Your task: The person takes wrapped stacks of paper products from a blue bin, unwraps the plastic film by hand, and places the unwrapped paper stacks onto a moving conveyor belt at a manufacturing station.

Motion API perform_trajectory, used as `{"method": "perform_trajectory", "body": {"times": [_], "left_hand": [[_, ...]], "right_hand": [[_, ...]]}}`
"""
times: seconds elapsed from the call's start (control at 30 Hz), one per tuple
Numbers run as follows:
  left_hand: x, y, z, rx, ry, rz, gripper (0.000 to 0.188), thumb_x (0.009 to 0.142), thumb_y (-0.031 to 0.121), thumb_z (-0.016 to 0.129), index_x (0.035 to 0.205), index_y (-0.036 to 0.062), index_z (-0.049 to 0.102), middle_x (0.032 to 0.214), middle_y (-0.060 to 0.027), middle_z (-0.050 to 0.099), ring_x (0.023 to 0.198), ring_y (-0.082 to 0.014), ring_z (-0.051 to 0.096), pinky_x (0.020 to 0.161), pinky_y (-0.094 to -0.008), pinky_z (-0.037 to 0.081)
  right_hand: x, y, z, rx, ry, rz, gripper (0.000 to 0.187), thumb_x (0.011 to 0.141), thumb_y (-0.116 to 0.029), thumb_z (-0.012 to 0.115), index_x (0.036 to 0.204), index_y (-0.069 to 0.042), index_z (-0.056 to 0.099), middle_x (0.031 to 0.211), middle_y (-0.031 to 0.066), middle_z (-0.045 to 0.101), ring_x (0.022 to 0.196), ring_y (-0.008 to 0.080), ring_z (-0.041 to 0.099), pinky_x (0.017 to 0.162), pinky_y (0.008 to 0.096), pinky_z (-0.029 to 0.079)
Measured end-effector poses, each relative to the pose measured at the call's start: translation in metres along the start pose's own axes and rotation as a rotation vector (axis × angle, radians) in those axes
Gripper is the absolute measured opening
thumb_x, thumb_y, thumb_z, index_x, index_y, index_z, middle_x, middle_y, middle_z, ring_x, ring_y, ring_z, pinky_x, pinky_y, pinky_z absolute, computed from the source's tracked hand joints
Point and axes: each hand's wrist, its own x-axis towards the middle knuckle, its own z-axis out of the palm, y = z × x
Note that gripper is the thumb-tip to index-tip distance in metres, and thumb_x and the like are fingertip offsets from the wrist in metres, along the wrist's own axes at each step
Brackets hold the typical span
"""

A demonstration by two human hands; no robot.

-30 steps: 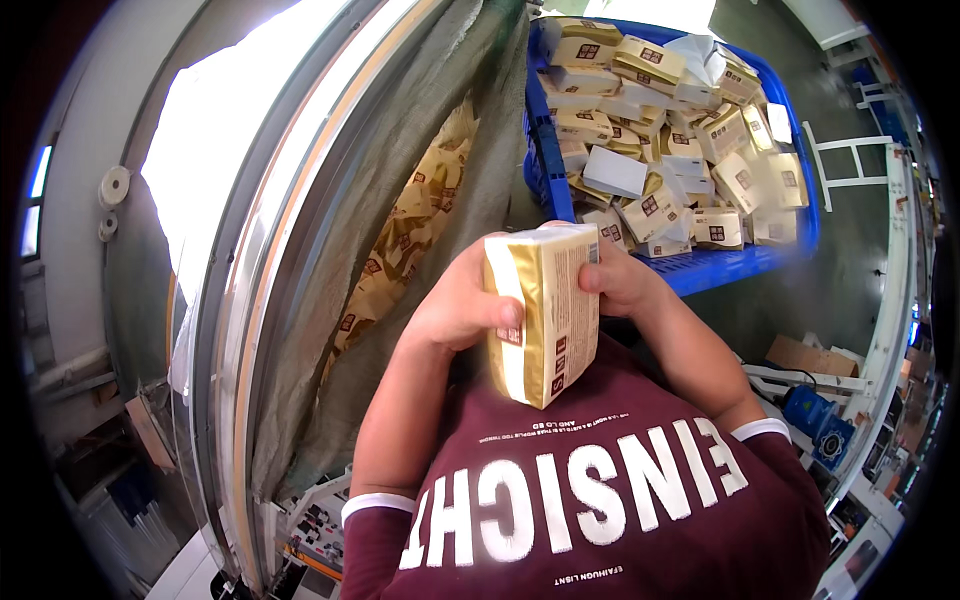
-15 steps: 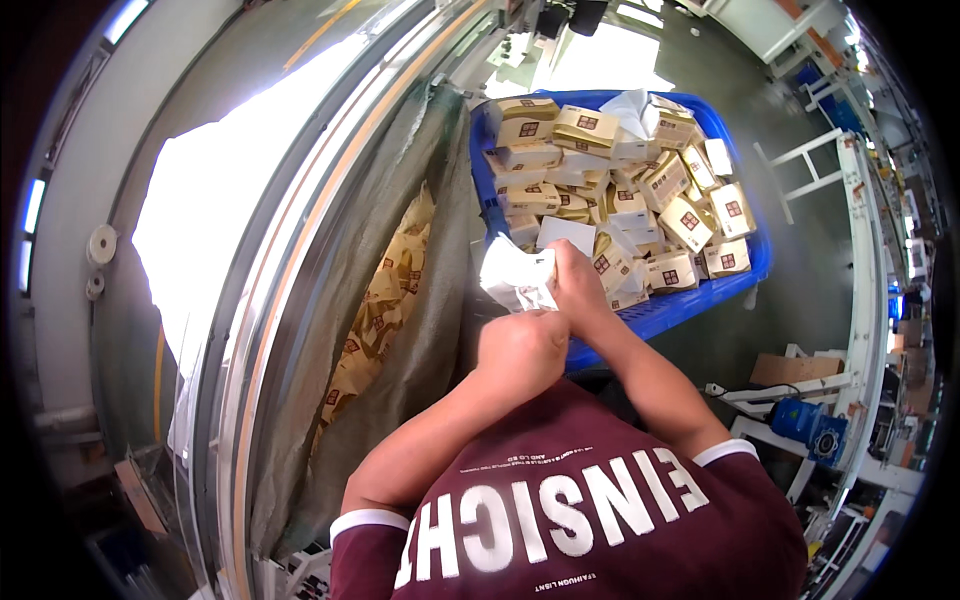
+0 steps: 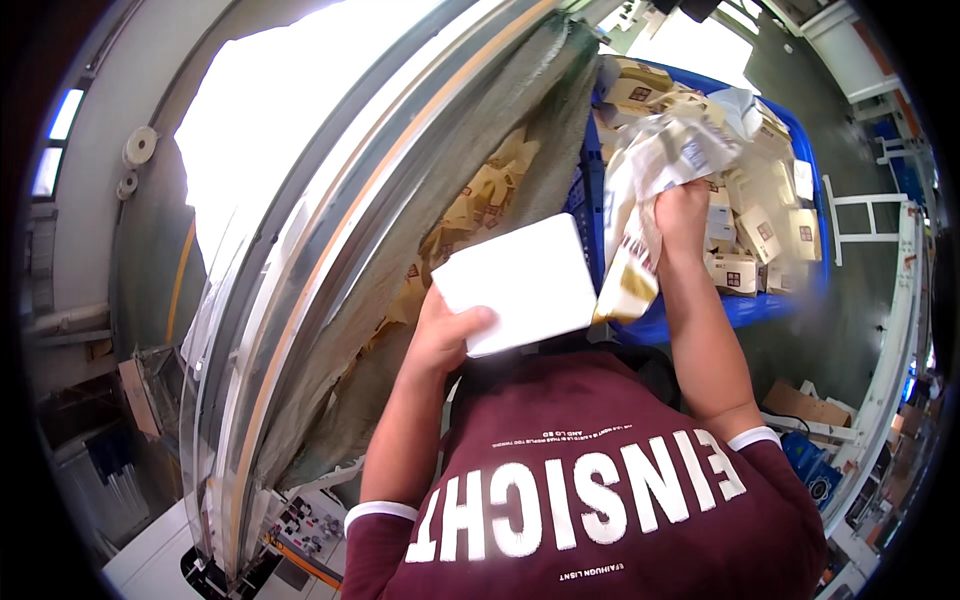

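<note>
My left hand (image 3: 440,330) is closed on a white stack of tissues (image 3: 525,285), its thumb flat on the top face and its fingers hidden beneath. My right hand (image 3: 684,220) grips a crumpled cream-and-gold plastic wrapper (image 3: 632,270), held up over the near left part of the blue crate (image 3: 735,316). The wrapper's upper part is smeared by motion, and its lower end hangs next to the stack's right corner. Cream-and-gold tissue packs (image 3: 760,235) lie heaped in the crate, partly hidden by the wrapper and my right hand.
On the left, a grey-green woven sack (image 3: 400,190) gapes, with several crumpled wrappers (image 3: 485,195) inside. Metal rails (image 3: 300,260) run along the sack's left side. White frames (image 3: 868,222) and a blue motor (image 3: 812,470) stand on the right.
My hands have moved apart. The bare white stack now shows in my left hand, separate from the wrapper, which my right hand has raised. The view has swung left, shifting the crate rightward.
</note>
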Motion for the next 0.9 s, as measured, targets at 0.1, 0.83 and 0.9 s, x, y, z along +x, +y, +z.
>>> {"method": "perform_trajectory", "body": {"times": [0.1, 0.83, 0.9], "left_hand": [[-0.024, -0.017, -0.028, -0.279, 0.125, 0.125, 0.074, 0.063, 0.023, 0.071, 0.121, -0.0038, 0.036, 0.111, -0.0155, 0.051, 0.102, -0.0268, 0.052, 0.086, -0.0380, 0.044], [0.033, -0.022, 0.043, 0.929, -0.031, 0.492, 0.059, 0.053, 0.018, 0.078, 0.102, 0.0005, 0.050, 0.096, -0.0130, 0.054, 0.088, -0.0258, 0.055, 0.077, -0.0332, 0.043], [0.046, -0.031, 0.061, 0.856, -0.158, 0.447, 0.055, 0.054, 0.016, 0.078, 0.100, 0.0003, 0.052, 0.096, -0.0127, 0.055, 0.088, -0.0248, 0.056, 0.077, -0.0318, 0.043]], "right_hand": [[0.024, 0.024, 0.030, -0.198, 0.109, -0.523, 0.018, 0.075, -0.001, 0.058, 0.093, 0.001, 0.061, 0.087, 0.0052, 0.063, 0.075, 0.0123, 0.059, 0.067, 0.0258, 0.047], [-0.033, -0.005, -0.078, -0.535, -0.951, -0.028, 0.064, 0.064, -0.005, 0.071, 0.119, -0.002, 0.038, 0.109, 0.0107, 0.052, 0.102, 0.0196, 0.050, 0.087, 0.0317, 0.040], [-0.032, -0.003, -0.103, -0.478, -0.907, 0.005, 0.061, 0.064, -0.006, 0.071, 0.117, -0.002, 0.040, 0.108, 0.0105, 0.053, 0.103, 0.0200, 0.050, 0.087, 0.0315, 0.041]]}}
